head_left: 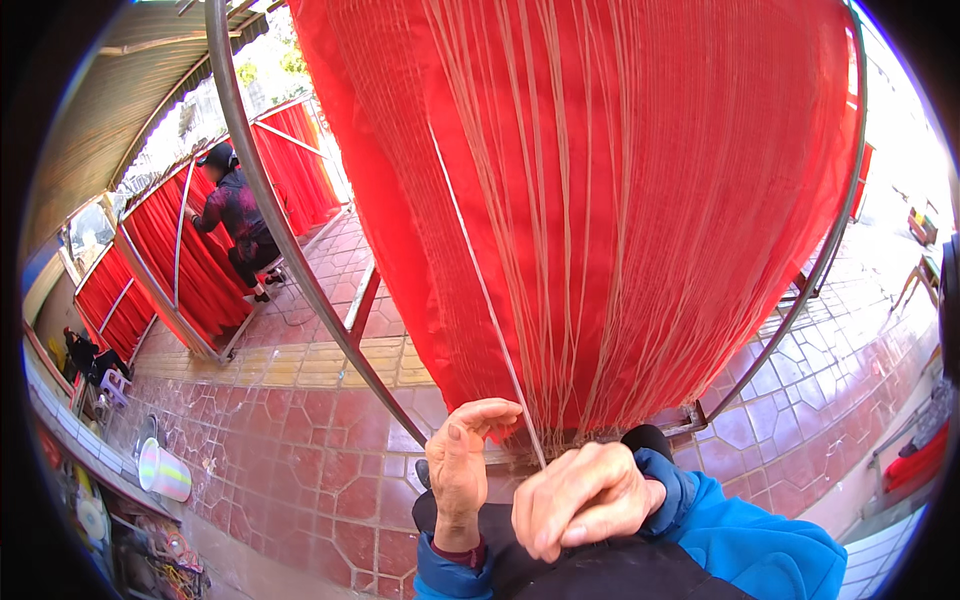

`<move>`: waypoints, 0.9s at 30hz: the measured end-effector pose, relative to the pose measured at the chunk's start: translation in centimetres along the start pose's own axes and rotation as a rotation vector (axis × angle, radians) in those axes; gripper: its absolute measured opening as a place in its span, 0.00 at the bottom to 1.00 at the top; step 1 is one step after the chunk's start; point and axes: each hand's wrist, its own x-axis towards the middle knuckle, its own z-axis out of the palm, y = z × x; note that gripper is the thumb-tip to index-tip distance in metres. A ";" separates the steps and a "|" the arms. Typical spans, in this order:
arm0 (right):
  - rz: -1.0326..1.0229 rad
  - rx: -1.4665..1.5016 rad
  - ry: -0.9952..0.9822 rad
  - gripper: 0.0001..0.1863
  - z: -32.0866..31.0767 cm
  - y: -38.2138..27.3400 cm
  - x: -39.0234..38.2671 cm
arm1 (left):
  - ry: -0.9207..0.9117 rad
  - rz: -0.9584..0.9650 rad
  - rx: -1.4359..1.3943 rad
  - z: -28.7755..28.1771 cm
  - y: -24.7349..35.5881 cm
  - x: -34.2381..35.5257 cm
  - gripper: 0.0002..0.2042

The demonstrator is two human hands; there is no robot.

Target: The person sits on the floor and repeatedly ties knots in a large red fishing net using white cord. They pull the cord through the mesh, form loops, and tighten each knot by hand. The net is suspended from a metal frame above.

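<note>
A tall red cloth (385,200) hangs in front of me behind a web of pale threads (545,250), some gathered into loose strands. One brighter white strand (470,240) slants down from the upper part of the cloth to my hands. My right hand (585,500) is closed at its lower end, the fingers curled downward; the exact grip is hidden behind the knuckles. Just left of the strand, my left hand (465,460) is raised, loosely cupped, its fingers reaching toward the strand with nothing visible in them.
A curved-looking metal frame (268,190) borders the cloth on both sides. At left, a person (238,215) sits by more red cloth on frames. A striped bucket (165,472) and a purple stool (115,385) stand on the tiled floor (290,440). Assorted clutter (150,545) lies lower left.
</note>
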 end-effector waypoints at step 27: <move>0.348 -0.163 0.390 0.10 -1.9 5.5 -2.3 | -0.415 0.911 0.228 6.1 20.1 1.2 0.17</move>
